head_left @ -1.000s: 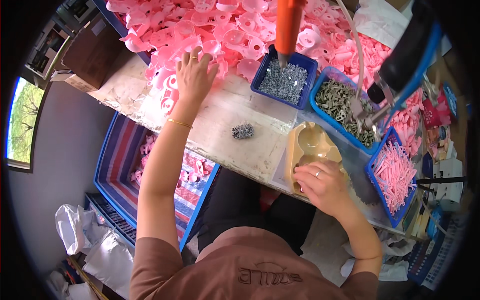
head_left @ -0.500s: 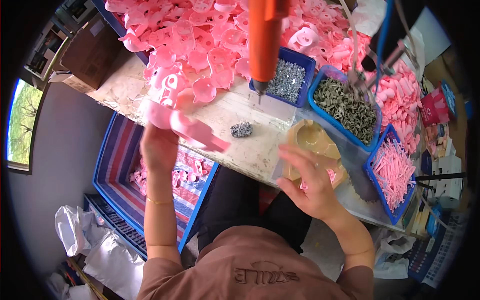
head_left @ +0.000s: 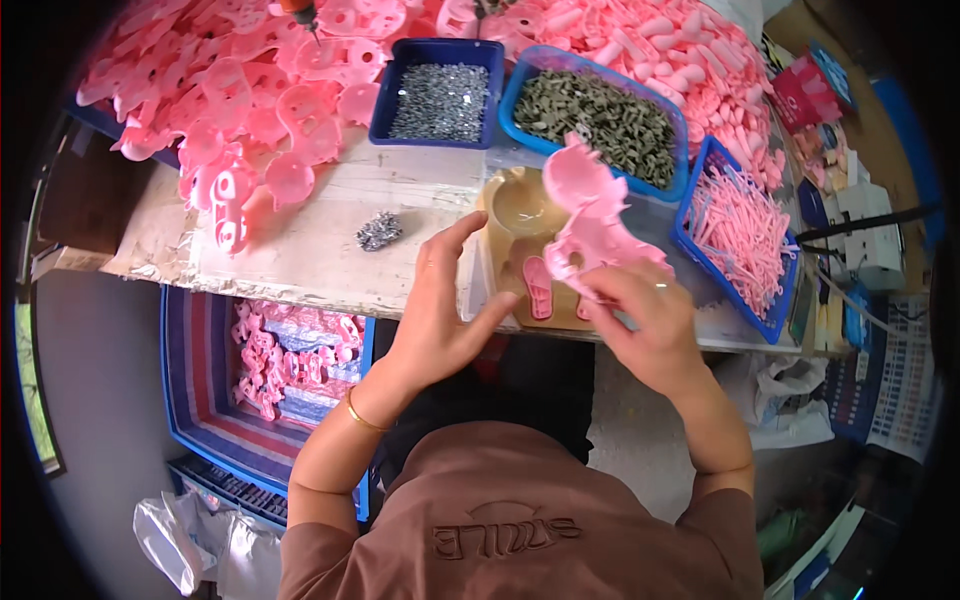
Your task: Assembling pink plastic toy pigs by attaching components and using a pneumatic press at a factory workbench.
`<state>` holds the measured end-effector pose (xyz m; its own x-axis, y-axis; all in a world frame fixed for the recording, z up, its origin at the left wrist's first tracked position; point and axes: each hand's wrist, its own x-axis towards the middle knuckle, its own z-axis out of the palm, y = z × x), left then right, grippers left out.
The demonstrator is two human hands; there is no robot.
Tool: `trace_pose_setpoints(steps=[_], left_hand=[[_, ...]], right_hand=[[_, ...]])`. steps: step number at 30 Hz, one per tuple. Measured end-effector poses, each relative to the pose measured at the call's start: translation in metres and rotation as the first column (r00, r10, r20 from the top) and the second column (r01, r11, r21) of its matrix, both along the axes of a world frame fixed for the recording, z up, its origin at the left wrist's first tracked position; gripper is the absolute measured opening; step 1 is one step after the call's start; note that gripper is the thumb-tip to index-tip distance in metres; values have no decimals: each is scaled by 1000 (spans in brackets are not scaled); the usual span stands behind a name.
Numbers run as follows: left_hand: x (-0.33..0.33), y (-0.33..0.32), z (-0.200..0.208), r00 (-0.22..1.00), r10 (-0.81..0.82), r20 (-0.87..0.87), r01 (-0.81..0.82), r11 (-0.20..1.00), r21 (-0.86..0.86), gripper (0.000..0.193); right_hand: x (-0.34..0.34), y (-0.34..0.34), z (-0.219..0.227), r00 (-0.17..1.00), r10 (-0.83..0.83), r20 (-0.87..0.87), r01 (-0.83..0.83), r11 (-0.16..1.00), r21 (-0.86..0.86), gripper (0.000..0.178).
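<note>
My right hand pinches a hollow pink plastic shell by its near end. The shell is tilted above a tan mould-like holder at the table's front edge. Two small pink plastic parts sit in the holder's near recesses; the left one shows well, the other is mostly behind my right fingers. At the holder's left side is my left hand, thumb and fingers apart, holding nothing. A small heap of metal screws lies on the table farther left.
Pink shells pile up at the back left. Trays hold silvery screws, grey-green metal pieces and thin pink sticks. A screwdriver tip hangs at the top. Below left stands a striped lined crate with pink pieces.
My left hand, which held a pink plastic piece at the left, is now empty beside the holder. My right hand, open before, now grips a pink shell. The view has shifted right.
</note>
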<state>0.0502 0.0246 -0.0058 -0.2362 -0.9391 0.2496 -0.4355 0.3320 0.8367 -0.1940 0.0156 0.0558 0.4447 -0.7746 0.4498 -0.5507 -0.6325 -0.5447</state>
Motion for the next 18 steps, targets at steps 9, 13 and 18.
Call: trace_pose_setpoints(steps=[9,13,18], left_hand=[[-36,-5,-21,965,43,260,-4,989,-148,105],[-36,-4,-23,963,56,263,-16,988,-153,106],[-36,-5,-22,963,59,264,-12,984,-177,105]], right_hand=[[-13,-12,-58,956,142,-256,-160,986,-49,33],[-14,-17,-61,967,203,-154,-206,979,-5,36],[-16,-25,-69,953,251,-168,-247,968,43,32]])
